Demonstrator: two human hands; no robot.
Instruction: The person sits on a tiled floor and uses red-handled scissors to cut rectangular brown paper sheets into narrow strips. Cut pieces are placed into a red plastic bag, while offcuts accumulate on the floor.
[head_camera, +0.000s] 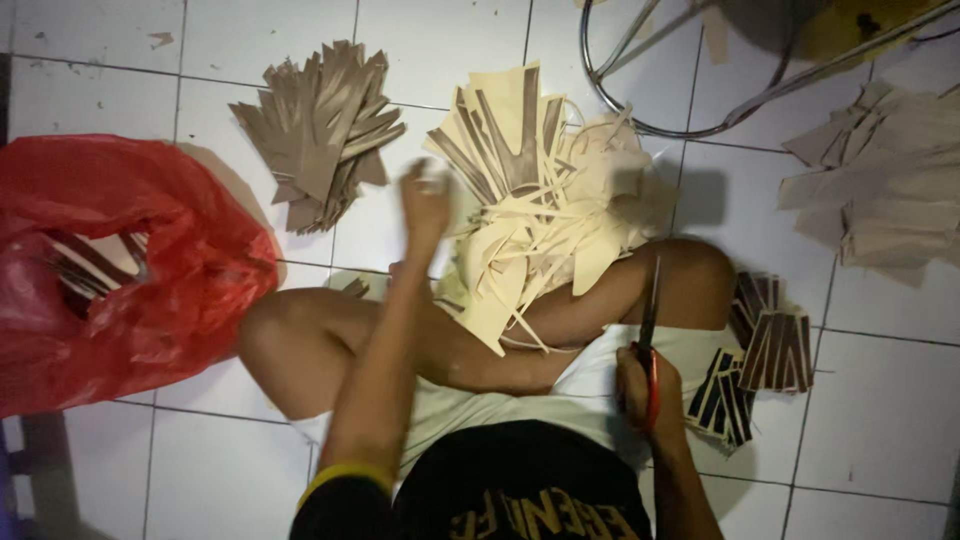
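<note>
I sit cross-legged on a white tiled floor. My left hand (425, 200) reaches forward, blurred, at the left edge of a heap of cream and brown cut strips and scraps (540, 190) that lies over my legs. Whether it holds a piece is unclear. My right hand (645, 385) rests by my right knee and grips red-handled scissors (648, 330), whose dark blades point up and away from me.
A fanned stack of brown cut pieces (325, 130) lies at the back left. A red plastic bag (120, 260) with strips inside sits at the left. Small dark striped pieces (760, 350) lie by my right knee. Pale sheets (880, 180) and a metal stool base (690, 110) are at the right.
</note>
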